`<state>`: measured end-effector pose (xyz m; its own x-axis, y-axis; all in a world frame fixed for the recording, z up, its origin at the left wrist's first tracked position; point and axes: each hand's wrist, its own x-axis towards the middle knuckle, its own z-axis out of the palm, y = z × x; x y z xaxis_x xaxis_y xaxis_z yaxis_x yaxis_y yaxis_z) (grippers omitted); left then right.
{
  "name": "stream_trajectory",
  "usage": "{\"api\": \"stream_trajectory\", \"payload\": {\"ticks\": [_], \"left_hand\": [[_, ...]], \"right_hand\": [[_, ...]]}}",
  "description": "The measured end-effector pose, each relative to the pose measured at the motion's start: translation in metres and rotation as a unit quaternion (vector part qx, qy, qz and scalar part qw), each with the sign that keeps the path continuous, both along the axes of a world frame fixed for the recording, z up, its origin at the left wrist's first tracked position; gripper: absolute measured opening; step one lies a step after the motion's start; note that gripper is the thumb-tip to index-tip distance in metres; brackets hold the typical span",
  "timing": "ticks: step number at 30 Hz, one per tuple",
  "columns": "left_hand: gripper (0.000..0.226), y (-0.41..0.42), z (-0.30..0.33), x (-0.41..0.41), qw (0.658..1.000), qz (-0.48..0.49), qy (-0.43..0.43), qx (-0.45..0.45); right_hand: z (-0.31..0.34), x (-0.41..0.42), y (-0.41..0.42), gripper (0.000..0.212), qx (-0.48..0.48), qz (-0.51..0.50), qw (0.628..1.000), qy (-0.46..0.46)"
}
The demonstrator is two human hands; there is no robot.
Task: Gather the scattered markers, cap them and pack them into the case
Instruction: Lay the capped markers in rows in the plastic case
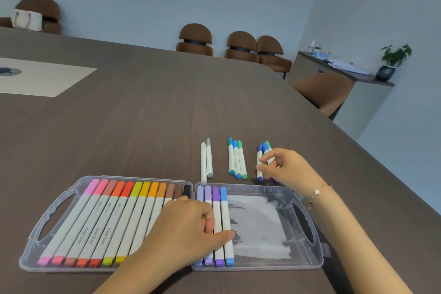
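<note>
Case [307, 241] lies open flat on the bench [143, 126], near edge. Left half is full w/ a row of warm-colour markers [112, 217], pink thru brown & black. Right half holds only four so far, the purple-to-blue markers [218, 224], packed vs. its left wall; rest of that half is bare.

Step in hand: packing, abt two-thirds done by my count. Right hand [284, 169] reaches past the case to the group of blue markers [262, 157], fingers [268, 159] curled round them in a pinch; looks like 3 in the bunch, though the hand hides part, so can't be sure. Left hand [188, 224] rests across the case, thumb pressing the four packed ones so they don't roll.

Still out on the bench: three blue-green markers [237, 159] & two grey-white markers [206, 160], all seemingly capped.

Next move prob. calls for lifting the blue bunch, keeping it parallel, and laying it just beside the blue one already in, then same for the other groups.
</note>
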<state>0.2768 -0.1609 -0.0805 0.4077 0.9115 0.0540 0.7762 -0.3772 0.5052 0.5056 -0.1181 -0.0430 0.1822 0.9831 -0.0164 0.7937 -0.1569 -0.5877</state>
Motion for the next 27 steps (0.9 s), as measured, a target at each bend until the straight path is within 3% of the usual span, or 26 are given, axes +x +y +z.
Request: {"api": "stream_trajectory", "payload": {"ticks": [8, 16, 21, 27], "left_hand": [[0.032, 0.004, -0.005, -0.004, 0.997, -0.005, -0.055, -0.053], [0.025, 0.010, -0.005, -0.009, 0.992, 0.005, -0.120, -0.048], [0.026, 0.010, -0.005, -0.010, 0.989, 0.015, -0.144, -0.035], [0.027, 0.011, -0.006, -0.010, 0.990, 0.013, -0.134, -0.034]], "right_hand": [[-0.017, 0.011, 0.057, 0.024, -0.050, -0.065, 0.991, -0.109], [-0.032, 0.011, 0.073, 0.019, 0.000, -0.169, 0.977, -0.133], [-0.033, 0.016, 0.073, 0.020, -0.073, -0.163, 0.970, -0.164], [-0.031, 0.017, 0.075, 0.019, -0.030, -0.148, 0.976, -0.154]]}}
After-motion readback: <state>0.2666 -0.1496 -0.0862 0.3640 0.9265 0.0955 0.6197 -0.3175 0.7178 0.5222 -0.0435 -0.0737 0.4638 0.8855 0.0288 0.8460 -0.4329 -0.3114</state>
